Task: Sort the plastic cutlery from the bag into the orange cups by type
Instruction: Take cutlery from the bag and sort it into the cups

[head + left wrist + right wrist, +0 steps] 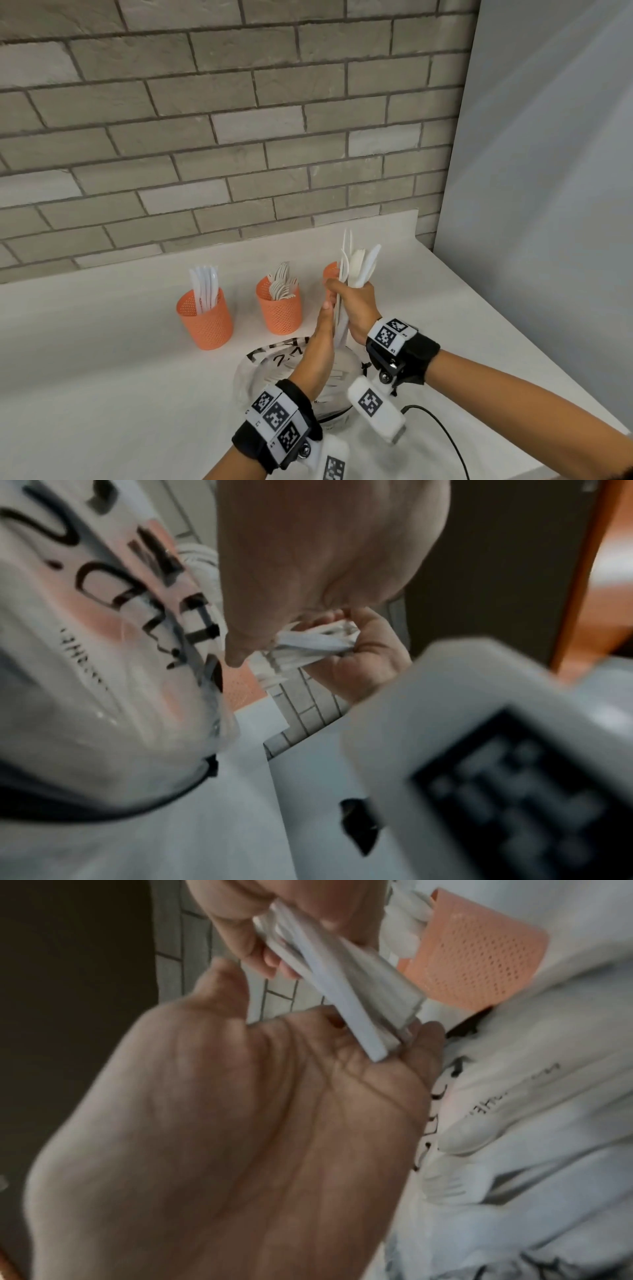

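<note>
My right hand (351,296) grips a bundle of white plastic cutlery (359,263) upright above the clear printed bag (255,371). My left hand (323,325) stands beside it with its palm flat against the lower handles. In the right wrist view the handle ends (342,974) touch the open left palm (257,1110). The left wrist view shows the right hand (373,653) wrapped round the handle ends (308,642). Three orange mesh cups stand behind. The left cup (205,318) holds knives. The middle cup (281,315) holds round-headed pieces. The third cup (330,270) is mostly hidden by my hands.
The white counter (102,377) meets a grey brick wall (239,137) at the back and a plain grey panel (548,171) on the right. Its right edge runs diagonally near my right forearm. A black cable (442,428) trails off that side.
</note>
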The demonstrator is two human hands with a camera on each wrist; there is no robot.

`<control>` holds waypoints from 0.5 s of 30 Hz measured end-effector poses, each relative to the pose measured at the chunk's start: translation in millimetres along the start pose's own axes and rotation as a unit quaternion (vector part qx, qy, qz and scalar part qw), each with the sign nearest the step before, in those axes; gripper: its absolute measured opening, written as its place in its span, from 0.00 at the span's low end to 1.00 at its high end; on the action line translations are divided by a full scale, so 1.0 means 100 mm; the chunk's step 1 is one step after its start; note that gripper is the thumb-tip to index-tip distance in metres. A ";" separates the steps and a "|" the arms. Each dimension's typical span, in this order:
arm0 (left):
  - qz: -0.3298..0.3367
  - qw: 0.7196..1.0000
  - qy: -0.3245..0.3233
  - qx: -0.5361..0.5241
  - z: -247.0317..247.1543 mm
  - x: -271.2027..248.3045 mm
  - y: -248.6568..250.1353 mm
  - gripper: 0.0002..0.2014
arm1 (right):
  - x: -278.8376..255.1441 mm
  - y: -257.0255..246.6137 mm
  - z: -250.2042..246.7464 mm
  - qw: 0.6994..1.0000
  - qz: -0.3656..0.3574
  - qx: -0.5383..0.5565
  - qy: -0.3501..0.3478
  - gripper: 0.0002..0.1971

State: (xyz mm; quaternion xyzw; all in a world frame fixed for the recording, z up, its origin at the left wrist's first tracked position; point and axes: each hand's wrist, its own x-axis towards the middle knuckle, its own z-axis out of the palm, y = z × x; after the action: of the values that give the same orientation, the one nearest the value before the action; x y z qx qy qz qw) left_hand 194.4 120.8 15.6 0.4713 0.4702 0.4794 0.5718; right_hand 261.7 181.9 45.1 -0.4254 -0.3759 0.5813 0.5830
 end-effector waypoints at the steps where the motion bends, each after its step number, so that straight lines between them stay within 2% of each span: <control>1: -0.019 0.998 0.012 -0.054 0.00 0.01 0.00 0.32 | 0.00 -0.01 0.00 1.000 -0.016 -0.002 0.004 0.15; 3: -0.095 0.982 0.042 -0.157 -0.02 0.03 0.00 0.23 | -0.02 -0.04 0.01 0.998 -0.061 -0.020 -0.005 0.13; 5: -0.161 0.958 0.028 -0.234 -0.04 0.01 0.02 0.19 | -0.06 -0.09 0.03 0.995 -0.086 -0.049 -0.021 0.04; 7: -0.200 0.928 0.020 -0.314 -0.07 0.00 0.05 0.19 | -0.12 -0.12 0.03 0.990 -0.113 -0.068 -0.041 0.08; 11: -0.208 0.868 0.057 -0.447 -0.08 0.04 0.13 0.19 | -0.22 -0.09 0.05 0.984 -0.139 -0.091 -0.069 0.11; 13: -0.204 0.862 0.064 -0.460 -0.06 0.07 0.18 0.18 | -0.27 -0.08 0.06 0.985 -0.136 -0.078 -0.072 0.14; 15: -0.206 0.872 0.066 -0.440 -0.02 0.08 0.22 0.16 | -0.28 -0.05 0.05 0.987 -0.130 -0.060 -0.068 0.16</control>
State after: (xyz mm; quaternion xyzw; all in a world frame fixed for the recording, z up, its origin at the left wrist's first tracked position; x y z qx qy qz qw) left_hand 190.9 131.4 37.0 0.0314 0.3338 0.5379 0.7735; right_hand 257.9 154.6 53.5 -0.3669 -0.5011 0.5040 0.6002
